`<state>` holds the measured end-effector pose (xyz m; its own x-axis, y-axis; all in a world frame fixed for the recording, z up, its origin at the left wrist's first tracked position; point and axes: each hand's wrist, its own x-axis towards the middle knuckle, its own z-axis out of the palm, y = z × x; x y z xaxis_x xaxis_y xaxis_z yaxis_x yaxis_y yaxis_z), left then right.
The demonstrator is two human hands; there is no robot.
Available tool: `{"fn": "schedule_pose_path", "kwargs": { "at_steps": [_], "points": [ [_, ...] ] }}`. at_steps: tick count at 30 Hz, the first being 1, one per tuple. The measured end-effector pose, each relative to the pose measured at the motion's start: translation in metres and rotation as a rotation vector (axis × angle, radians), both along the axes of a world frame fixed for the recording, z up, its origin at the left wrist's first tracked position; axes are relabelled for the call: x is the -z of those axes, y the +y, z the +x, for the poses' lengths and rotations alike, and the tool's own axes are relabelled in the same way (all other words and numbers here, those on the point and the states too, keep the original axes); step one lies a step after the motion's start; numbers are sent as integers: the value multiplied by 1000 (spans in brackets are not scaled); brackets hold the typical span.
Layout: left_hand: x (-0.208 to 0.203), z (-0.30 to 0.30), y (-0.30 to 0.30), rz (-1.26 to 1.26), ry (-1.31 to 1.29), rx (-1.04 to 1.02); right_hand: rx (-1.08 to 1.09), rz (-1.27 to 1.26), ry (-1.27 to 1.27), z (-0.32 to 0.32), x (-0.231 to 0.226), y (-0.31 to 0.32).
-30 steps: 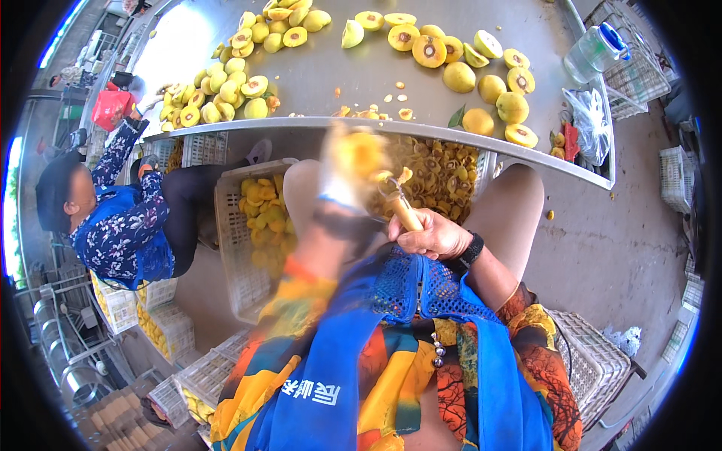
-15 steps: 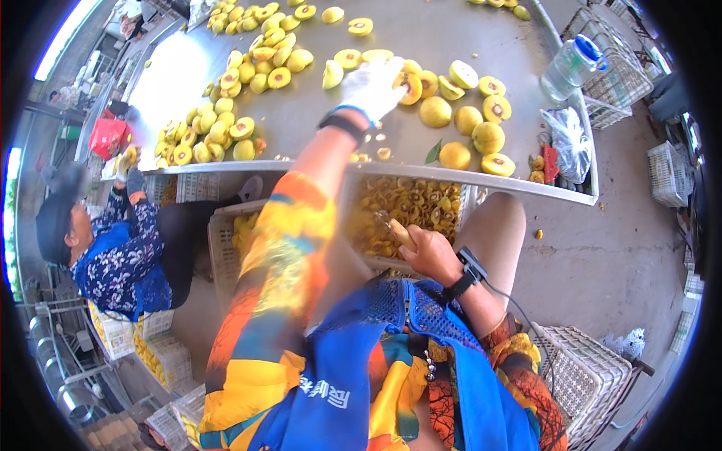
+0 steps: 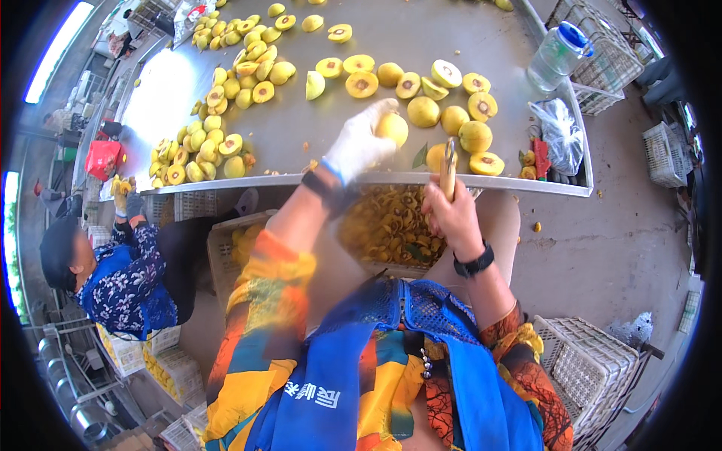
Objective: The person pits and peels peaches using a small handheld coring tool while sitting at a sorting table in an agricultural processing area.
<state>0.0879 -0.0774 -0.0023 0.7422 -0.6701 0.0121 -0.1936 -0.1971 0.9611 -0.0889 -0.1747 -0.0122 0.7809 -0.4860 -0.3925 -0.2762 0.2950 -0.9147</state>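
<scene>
My left hand [image 3: 359,144], in a white glove, grips a yellow peach [image 3: 392,130] just above the near edge of the metal table; its round skin side faces up, so I cannot tell whether it is whole or halved. Bare, my right hand [image 3: 453,216] is wrapped round the wooden handle of a pitting tool [image 3: 448,179]. The tool points up, its metal loop in front of a peach by the rim. Beyond my left hand lie cut peach halves [image 3: 362,84] with brown centres. Several whole-looking peaches [image 3: 474,136] sit to the right.
A metal table [image 3: 301,143] has a raised rim. Below it stands a crate of peach scraps [image 3: 395,225]. A water jug [image 3: 558,56] and plastic bag [image 3: 560,131] occupy the table's right end. On the left a co-worker [image 3: 124,263] sits; a white crate [image 3: 583,368] is at my right.
My left hand has drawn back from the peach halves toward the near rim with a peach in it. My right hand has risen from over the scrap crate, turning the tool upright.
</scene>
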Motion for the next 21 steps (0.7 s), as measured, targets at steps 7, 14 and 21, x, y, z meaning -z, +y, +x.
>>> {"fn": "schedule_pose_path", "kwargs": {
  "at_steps": [7,14,21],
  "points": [
    [-9,-81,45,130,-926,173,-64,381,-271,18,26,22],
    [0,-107,70,-359,548,-112,-342,555,-341,0,18,26],
    [2,-110,74,-453,947,-412,-284,-524,-237,3,7,31]
  ]
}}
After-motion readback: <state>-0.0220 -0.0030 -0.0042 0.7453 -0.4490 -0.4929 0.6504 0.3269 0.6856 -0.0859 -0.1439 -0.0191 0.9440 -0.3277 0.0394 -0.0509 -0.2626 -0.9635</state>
